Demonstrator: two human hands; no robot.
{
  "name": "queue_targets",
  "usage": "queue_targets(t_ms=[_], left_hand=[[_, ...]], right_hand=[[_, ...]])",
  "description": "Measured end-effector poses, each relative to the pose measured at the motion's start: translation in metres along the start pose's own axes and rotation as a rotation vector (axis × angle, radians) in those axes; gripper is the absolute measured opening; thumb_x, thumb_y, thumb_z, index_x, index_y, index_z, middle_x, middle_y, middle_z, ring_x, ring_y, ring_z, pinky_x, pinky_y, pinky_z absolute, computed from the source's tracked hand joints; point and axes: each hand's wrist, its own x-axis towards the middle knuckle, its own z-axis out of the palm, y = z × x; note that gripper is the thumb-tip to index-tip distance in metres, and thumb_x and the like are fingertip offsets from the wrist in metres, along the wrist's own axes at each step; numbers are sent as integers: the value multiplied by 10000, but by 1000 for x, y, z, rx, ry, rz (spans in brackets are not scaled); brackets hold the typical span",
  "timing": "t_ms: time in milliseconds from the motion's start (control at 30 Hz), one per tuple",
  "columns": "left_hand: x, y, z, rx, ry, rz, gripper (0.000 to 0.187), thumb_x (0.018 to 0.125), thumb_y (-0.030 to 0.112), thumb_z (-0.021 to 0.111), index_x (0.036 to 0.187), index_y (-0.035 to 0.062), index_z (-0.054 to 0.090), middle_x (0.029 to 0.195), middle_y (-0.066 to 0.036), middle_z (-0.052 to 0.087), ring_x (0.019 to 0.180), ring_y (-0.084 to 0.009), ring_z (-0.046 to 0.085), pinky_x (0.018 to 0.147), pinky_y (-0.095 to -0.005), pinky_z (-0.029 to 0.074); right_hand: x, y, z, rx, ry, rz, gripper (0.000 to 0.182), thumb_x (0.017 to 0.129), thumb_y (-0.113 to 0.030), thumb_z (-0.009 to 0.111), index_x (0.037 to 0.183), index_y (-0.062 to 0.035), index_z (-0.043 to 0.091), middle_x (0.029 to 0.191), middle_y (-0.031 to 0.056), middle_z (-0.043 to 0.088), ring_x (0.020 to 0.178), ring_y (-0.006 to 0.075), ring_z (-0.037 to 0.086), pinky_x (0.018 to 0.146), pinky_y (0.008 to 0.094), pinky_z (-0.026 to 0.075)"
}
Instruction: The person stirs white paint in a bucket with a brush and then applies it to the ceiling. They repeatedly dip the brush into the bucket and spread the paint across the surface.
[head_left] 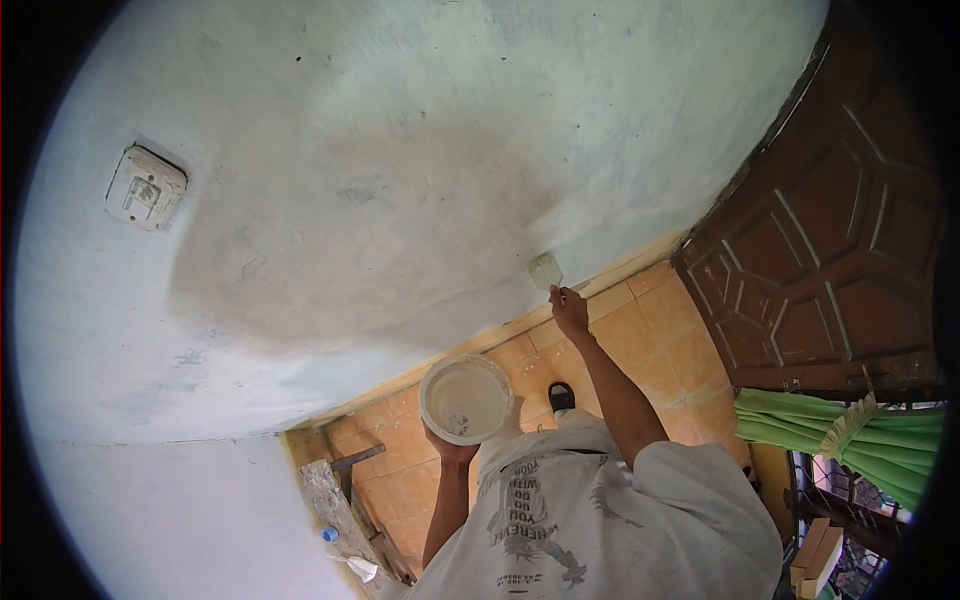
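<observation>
View from above of a person in a pale printed shirt standing at a plastered wall (400, 150). The right hand (568, 308), arm stretched forward and down, is clenched around the handle of a small flat paintbrush (546, 270); its pale, paint-loaded bristles press against the low part of the wall, just above the line where plaster meets floor. The left hand (450, 450) cups from beneath a round white paint tub (466, 400), held upright close to the chest; its inside is coated with a smooth off-white liquid. The wall surface is matt and uneven: a broad grey-beige damp-looking patch spreads across the middle, ringed by chalkier, bluish-white areas. A square white switch plate (146, 188) sits recessed at upper left. The floor (650, 330) is laid in glossy orange-tan square tiles with pale joints, and one dark shoe (561, 396) shows on it. At right stands a dark brown carved wooden door (830, 260) with raised geometric panels; below it hangs a gathered green curtain (840, 435). Rough, paint-spattered wooden boards (340, 505) lie along the lower left.
</observation>
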Motion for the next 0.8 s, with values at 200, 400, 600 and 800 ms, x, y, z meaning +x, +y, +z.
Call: queue_targets(t_ms=[200, 400, 600, 800], left_hand=[[-4, 1, 0, 2, 11, 22, 717, 1013, 642, 430, 1542, 160, 483, 1519, -97, 551, 1392, -357, 523, 1132, -584, 465], [-8, 0, 0, 7, -22, 11, 723, 1010, 644, 442, 1548, 164, 476, 1531, -96, 541, 1402, -350, 514, 1140, -582, 458], [1, -5, -3, -37, 0, 20, 730, 1007, 651, 439, 1549, 163, 477, 1533, -95, 540, 1408, -344, 508, 1143, -580, 454], [1, -2, -12, -65, 37, 34, 739, 1000, 659, 445, 1546, 163, 482, 1527, -94, 547, 1396, -346, 520, 1132, -581, 463]], right_hand=[[4, -62, -29, 127, -23, -61, 483, 1072, -418, 563, 864, -17, 734, 811, 159, 750, 748, 358, 719, 690, 453, 524], [-19, -131, -68, 313, -13, -105, 476, 1096, -406, 552, 890, -4, 704, 746, 113, 719, 632, 226, 631, 615, 357, 458], [-3, -73, -19, 201, 72, -130, 496, 1091, -437, 550, 899, -9, 713, 792, 124, 738, 699, 252, 697, 669, 367, 507], [-6, -34, -11, -3, -80, 86, 451, 1047, -394, 568, 890, -22, 770, 861, 200, 764, 839, 412, 734, 785, 521, 553]])
